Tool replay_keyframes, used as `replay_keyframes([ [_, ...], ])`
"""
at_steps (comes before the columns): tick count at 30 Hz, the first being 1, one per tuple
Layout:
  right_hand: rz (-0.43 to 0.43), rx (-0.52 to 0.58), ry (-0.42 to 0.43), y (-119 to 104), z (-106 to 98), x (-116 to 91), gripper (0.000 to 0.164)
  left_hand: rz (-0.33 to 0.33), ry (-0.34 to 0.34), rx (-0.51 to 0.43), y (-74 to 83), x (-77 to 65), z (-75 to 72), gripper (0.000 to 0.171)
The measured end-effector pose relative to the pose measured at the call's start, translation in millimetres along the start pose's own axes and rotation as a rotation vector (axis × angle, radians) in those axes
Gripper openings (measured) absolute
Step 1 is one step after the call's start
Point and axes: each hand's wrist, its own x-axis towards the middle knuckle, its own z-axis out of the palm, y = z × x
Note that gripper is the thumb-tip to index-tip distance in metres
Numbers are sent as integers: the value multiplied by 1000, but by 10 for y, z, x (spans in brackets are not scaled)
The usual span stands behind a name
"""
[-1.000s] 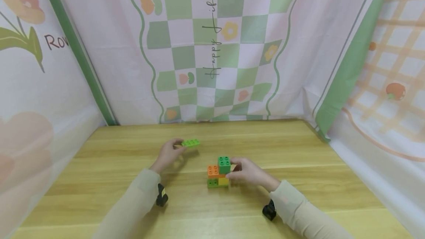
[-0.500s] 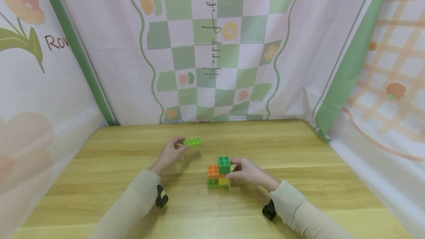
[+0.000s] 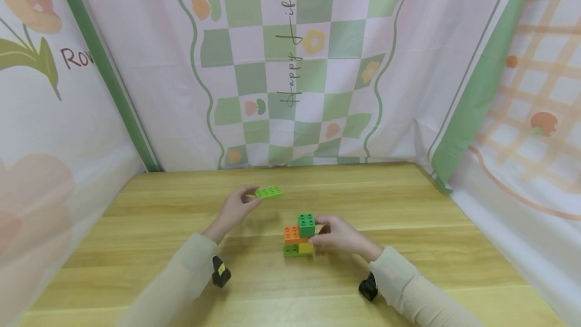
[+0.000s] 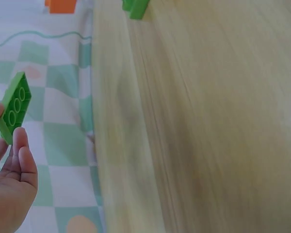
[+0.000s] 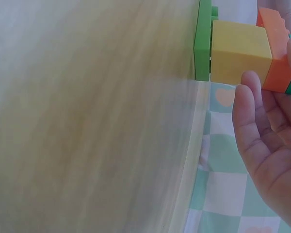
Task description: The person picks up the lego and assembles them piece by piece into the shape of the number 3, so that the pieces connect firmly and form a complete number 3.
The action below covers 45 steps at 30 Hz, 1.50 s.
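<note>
My left hand point(image 3: 237, 210) pinches a flat lime-green building brick point(image 3: 269, 193) at its left end, studs upward, above the table. In the left wrist view the hollow underside of this lime-green brick point(image 4: 17, 104) shows, with round tubes inside. My right hand point(image 3: 341, 236) holds the right side of a small brick stack point(image 3: 291, 234), thumb and fingers around its upper part. From the bottom, the stack has a flat green brick point(image 5: 202, 43), a yellow brick point(image 5: 240, 52), a flat orange brick point(image 5: 276, 53) and a darker green brick point(image 3: 306, 225) on top at the right.
The stack stands on a wood-grain table point(image 3: 181, 286). Patterned curtains point(image 3: 299, 74) hang behind the table's far edge and along both sides. A small black device point(image 3: 221, 271) is at the left wrist, and another black device point(image 3: 368, 287) at the right.
My left hand has moved a little to the right and away from me, carrying the lime-green brick. The right hand and the stack have stayed in place.
</note>
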Motion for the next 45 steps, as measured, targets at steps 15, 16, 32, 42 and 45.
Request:
replay_keyframes([
  [15, -1, 12, 4, 3, -4, 2, 32, 77, -42, -107, 227, -106, 101, 41],
  [16, -1, 10, 4, 6, -4, 4, 33, 85, -46, -108, 237, -114, 109, 41],
  [32, -33, -12, -1, -265, 7, -77, 30, 100, -68, -149, 370, -223, 178, 38],
  [42, -12, -21, 6, -69, 11, -9, 30, 119, -112, -144, 685, -439, 156, 36],
  [45, -14, -17, 6, 0, 7, 10, 31, 128, -118, -136, 717, -477, 163, 35],
])
